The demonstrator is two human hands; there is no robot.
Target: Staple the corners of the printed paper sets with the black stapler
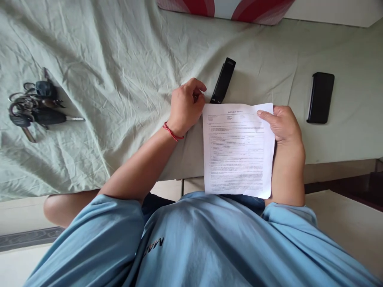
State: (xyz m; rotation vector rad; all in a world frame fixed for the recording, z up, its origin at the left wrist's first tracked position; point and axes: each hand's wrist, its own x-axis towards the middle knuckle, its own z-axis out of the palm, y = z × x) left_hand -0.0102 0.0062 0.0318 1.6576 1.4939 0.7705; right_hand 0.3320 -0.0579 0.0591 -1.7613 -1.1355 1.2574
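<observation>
Paper (237, 149) is hanging off the bed's edge toward your lap, your right hand (283, 125) pinching its top right corner. Your left hand (186, 105) is curling loosely, gripping nothing, beside the stapler (223, 81) — with one corner held, the sheet is risking sagging or creasing.

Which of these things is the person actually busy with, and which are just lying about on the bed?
In use:
printed sheet, held by the right hand
black stapler, beside the left hand

Lying about:
bunch of keys
black phone
red and white pillow
</observation>
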